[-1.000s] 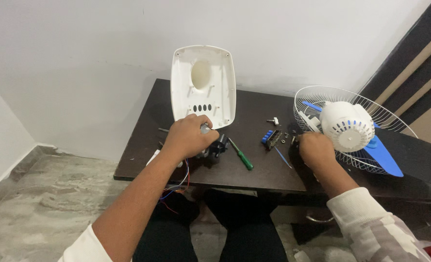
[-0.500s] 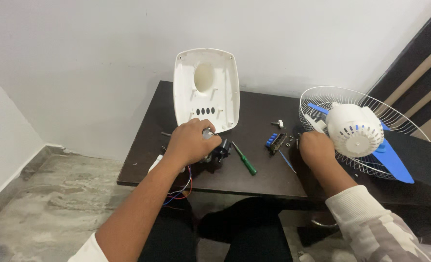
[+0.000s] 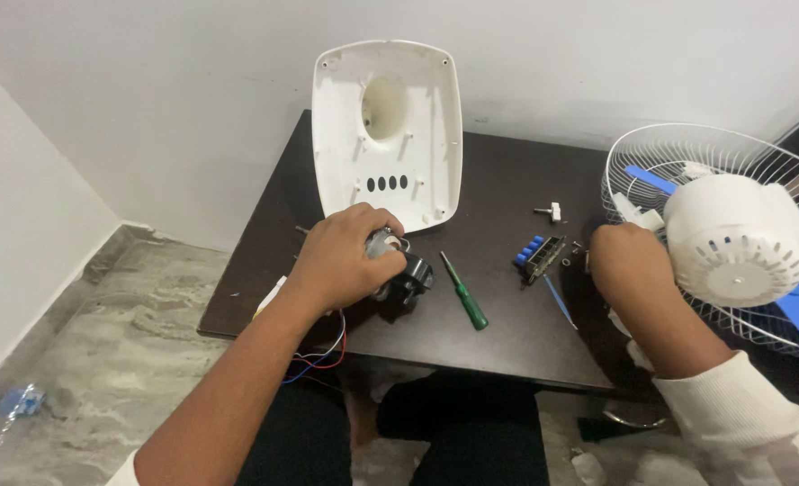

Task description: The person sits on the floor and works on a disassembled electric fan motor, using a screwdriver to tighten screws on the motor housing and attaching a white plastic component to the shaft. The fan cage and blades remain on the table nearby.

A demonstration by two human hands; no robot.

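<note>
Dark worktop (image 3: 507, 342) against a white wall — our left hand (image 3: 341, 256) is clamped on the small motor (image 3: 399, 270) near the front edge; our right hand (image 3: 629, 265) rests curled by the fan head (image 3: 741, 238), its grip hidden. Loose wires (image 3: 318, 360) could snag — tugging might tear them.

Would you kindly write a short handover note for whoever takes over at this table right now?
Left hand: closed over a small black and metal motor part with loose wires at the table's front edge.
Right hand: resting by the white fan motor housing in its wire guard; its grip is hidden.
Done: white base cover is off, leaning on the wall.
Loose: green screwdriver, blue switch block.
Left: motor part still in hand, pieces unassembled.
</note>
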